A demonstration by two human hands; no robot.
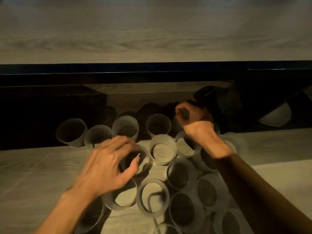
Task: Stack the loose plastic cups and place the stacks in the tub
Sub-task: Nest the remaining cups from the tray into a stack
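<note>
many ribbed plastic cups (163, 150) stand loose on the wood-grain counter (33, 174). the left hand (108, 164) curls its fingers (128, 142) round the rim of one cup (145, 155) near the middle. right of it, the right hand (195, 122) is clenched, fingers clamped on a small dark object (184, 114) too blurred to name.

Left hand (108, 163), entering from 7 o'clock, curls thumb and fingers on a cup (146, 157) rim; right hand (195, 120), from 4 o'clock, fists a dark object (184, 114).
</note>
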